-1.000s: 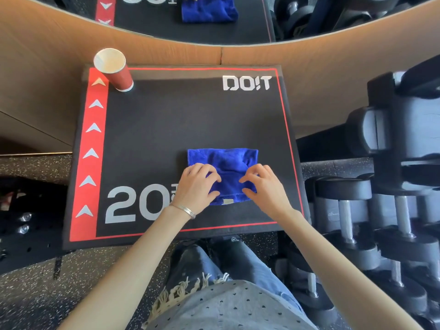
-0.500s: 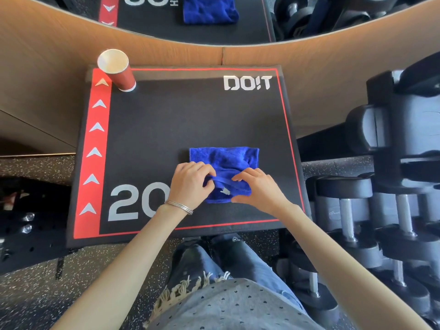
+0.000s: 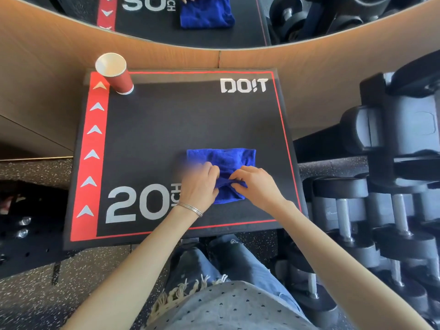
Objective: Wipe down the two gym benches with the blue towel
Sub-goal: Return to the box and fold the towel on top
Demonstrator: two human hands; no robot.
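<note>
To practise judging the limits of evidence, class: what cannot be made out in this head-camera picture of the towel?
1. Head view: the near middle of the blue towel, covered by the left hand and right hand.
2. Head view: the spot just beyond the left hand, blurred.
3. Head view: the mirror reflection, cut off by the top edge.
4. A second bench: none in frame.

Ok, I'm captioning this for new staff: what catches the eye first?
The blue towel, bunched on the black box near its front right, with the left hand and right hand both gripping it. Then the red cup at the box's far left corner and the dumbbells racked on the right.
</note>
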